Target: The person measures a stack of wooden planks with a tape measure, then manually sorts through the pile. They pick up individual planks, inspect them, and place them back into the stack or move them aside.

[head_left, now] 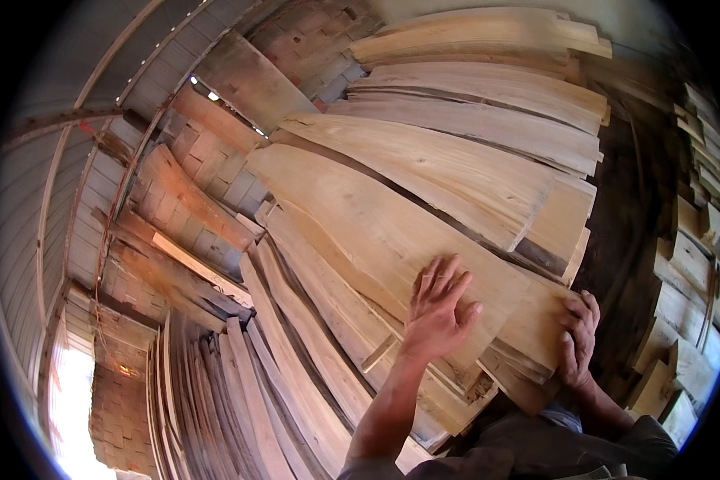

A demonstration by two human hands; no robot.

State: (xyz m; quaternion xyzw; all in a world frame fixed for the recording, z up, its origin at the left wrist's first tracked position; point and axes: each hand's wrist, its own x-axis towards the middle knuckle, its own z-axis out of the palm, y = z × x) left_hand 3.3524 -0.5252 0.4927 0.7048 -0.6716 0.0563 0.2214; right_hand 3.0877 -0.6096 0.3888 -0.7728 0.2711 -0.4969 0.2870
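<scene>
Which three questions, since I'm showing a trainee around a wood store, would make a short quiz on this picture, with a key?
1. What does the left hand lie on?
a) a brick wall
b) a wide pale board
c) a metal sheet

2. True or false: the right hand hangs free, touching nothing.

3. In which corner area of the picture is the bright patch of light?

Key
1. b
2. False: it is on a board end.
3. Lower left.
</scene>
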